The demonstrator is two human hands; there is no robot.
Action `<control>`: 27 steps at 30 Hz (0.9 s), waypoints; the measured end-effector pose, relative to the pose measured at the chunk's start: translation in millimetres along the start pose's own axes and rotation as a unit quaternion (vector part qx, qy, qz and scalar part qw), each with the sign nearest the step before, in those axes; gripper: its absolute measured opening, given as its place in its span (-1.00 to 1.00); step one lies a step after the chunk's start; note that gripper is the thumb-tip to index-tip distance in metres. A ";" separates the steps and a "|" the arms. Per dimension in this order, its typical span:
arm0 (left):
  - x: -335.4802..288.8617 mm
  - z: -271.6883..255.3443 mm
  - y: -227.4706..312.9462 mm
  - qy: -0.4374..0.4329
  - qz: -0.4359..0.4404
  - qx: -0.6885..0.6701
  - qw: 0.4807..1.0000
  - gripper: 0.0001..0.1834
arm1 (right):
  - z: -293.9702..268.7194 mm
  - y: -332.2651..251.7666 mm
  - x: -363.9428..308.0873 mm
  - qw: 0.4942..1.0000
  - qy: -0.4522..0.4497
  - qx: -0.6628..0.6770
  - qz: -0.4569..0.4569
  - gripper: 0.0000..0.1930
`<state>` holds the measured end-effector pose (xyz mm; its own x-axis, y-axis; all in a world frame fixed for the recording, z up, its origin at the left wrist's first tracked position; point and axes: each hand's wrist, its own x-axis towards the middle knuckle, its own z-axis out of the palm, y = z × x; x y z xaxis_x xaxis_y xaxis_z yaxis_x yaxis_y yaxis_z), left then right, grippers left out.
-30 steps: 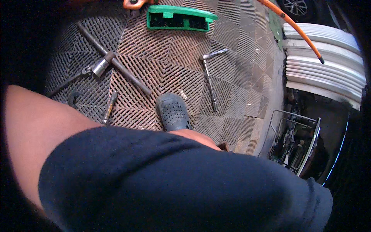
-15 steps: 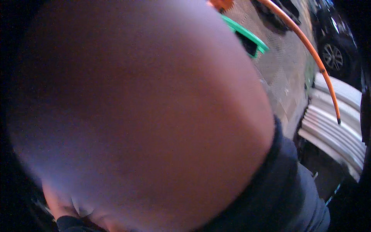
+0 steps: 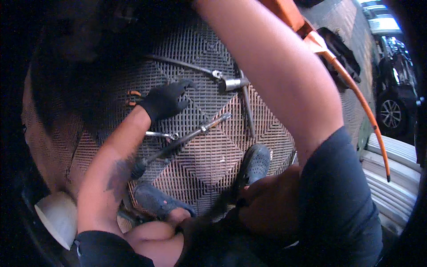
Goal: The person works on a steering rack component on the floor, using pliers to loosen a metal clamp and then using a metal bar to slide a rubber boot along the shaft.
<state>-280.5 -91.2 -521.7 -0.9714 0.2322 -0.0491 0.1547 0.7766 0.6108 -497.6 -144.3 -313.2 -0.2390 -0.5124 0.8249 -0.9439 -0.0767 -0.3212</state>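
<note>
No packages, labels, signs or screens show in this view.

The left hand (image 3: 163, 101), in a black glove, reaches out over the ribbed floor mat (image 3: 209, 155) with the fingers spread and holds nothing. Just below it lie a small combination wrench (image 3: 161, 134) and a long ratchet handle (image 3: 178, 143). A cross-shaped wheel wrench (image 3: 235, 86) lies beyond the fingertips. The right arm goes up past the top edge, so its hand is out of view. Two dark clogs (image 3: 254, 163) stand on the mat. An orange hose (image 3: 360, 104) curves at the right.
</note>
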 end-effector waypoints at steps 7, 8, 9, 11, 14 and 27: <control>-5.2 -10.1 -8.4 -0.118 -0.049 -0.012 0.992 -0.52 | -30.4 -26.2 -26.2 0.947 -0.168 0.189 0.199 -0.71; 12.8 4.9 8.4 -0.140 -0.017 -0.031 0.990 -0.49 | -61.7 -31.4 -31.3 0.931 -0.194 0.200 0.236 -0.70; 16.2 13.7 12.1 -0.170 -0.008 -0.034 0.985 -0.46 | -86.2 -38.2 -40.4 0.911 -0.206 0.230 0.275 -0.70; 26.0 40.2 19.7 -0.278 -0.009 -0.033 0.960 -0.41 | -140.3 -55.7 -61.1 0.866 -0.228 0.262 0.359 -0.68; 25.2 38.5 19.6 -0.486 -0.016 0.072 0.871 -0.31 | -209.6 -79.4 -110.8 0.836 -0.296 0.153 0.436 -0.64; -23.7 83.3 30.3 -0.338 -0.097 0.002 0.936 -0.59 | -212.8 -220.4 -380.0 0.761 -0.367 0.064 0.530 -0.47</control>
<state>-237.8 -24.4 -567.9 -0.6451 0.4042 -0.6484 -0.0106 0.8438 0.5366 -247.2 249.4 -456.9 -0.6151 -0.6809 -0.3976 -0.2671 0.6544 -0.7074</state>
